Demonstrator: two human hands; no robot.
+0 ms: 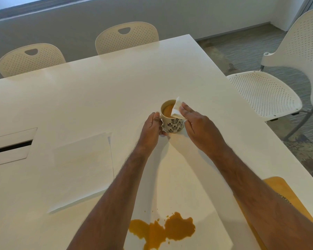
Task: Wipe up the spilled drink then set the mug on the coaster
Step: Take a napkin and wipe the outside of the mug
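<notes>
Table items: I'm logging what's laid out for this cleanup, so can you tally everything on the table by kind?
Mug: 1
Tissue held in the right hand: 1
Paper sheets lying flat: 1 stack
Orange coaster or mat at the table edge: 1
Orange spill: 1
Total: 5

mug (172, 118) mid-table (98, 91); spill (163, 230) nearer the person, paper (83, 168) left.

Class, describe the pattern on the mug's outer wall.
Dark leaf-like motifs in rows on a white mug, seen in the head view.
</notes>
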